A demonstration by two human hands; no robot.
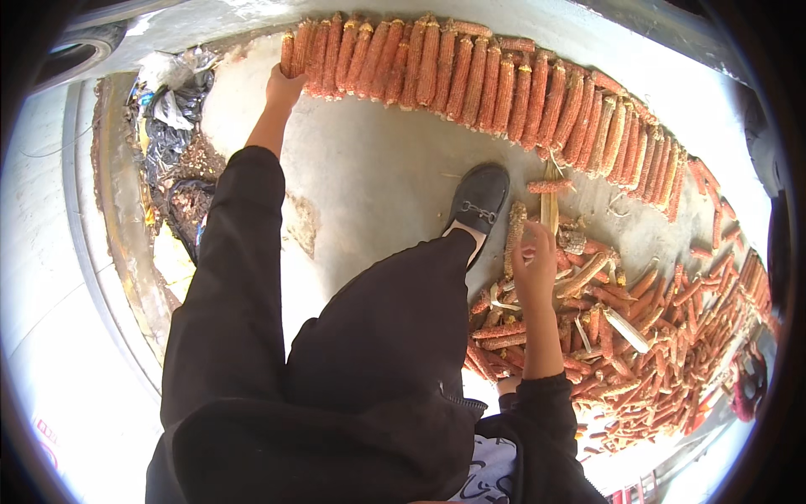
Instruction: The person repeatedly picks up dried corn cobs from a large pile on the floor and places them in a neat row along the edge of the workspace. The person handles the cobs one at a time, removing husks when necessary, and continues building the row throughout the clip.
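Bare, reddish corn cobs stand side by side in a long curved row point(428, 63) along the far side of the concrete floor. At the row's left end, my left hand point(286, 87) grips the lower part of the outermost cob point(287, 53). My right hand point(535, 261) is over the near edge of a loose heap of cobs point(630, 334), its fingers curled. A paler cob point(514, 236) lies right against its thumb side; whether the fingers hold it I cannot tell.
My dark shoe point(482, 195) is planted between row and heap. A single cob point(549, 186) lies across a dry husk point(550, 214). Plastic bags and debris point(176, 120) line the left edge. A tire point(82, 53) is at upper left. More cobs point(711, 189) lie behind the row's right end.
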